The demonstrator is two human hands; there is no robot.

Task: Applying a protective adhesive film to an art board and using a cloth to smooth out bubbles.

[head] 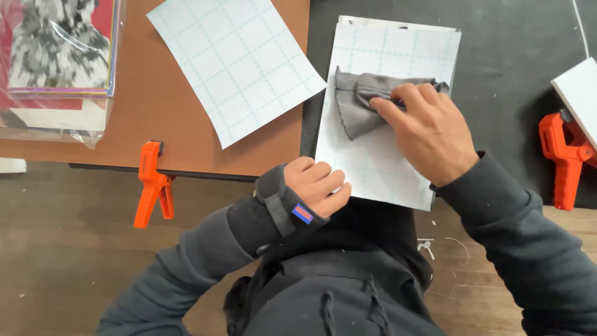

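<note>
My right hand (432,134) presses a bunched grey microfibre cloth (359,102) flat onto the white gridded sheet (382,162) lying on the black mat, fingers closed over the cloth so it cannot slip. My left hand (317,186), in a dark wrist brace, has its curled fingers pinning the sheet's near corner to the table (186,137) to hold it steady.

- A brown board (186,134) covers the left part of the work surface, and a dark grey mat (516,74) covers the right part.
- An orange spring clamp (152,183) grips the board's near edge; a second orange clamp (563,155) sits at the mat's right side.
- A wooden floor (68,249) of dark planks shows below the table edge.
- Even, soft light falls across the scene, with no hard shadows.
</note>
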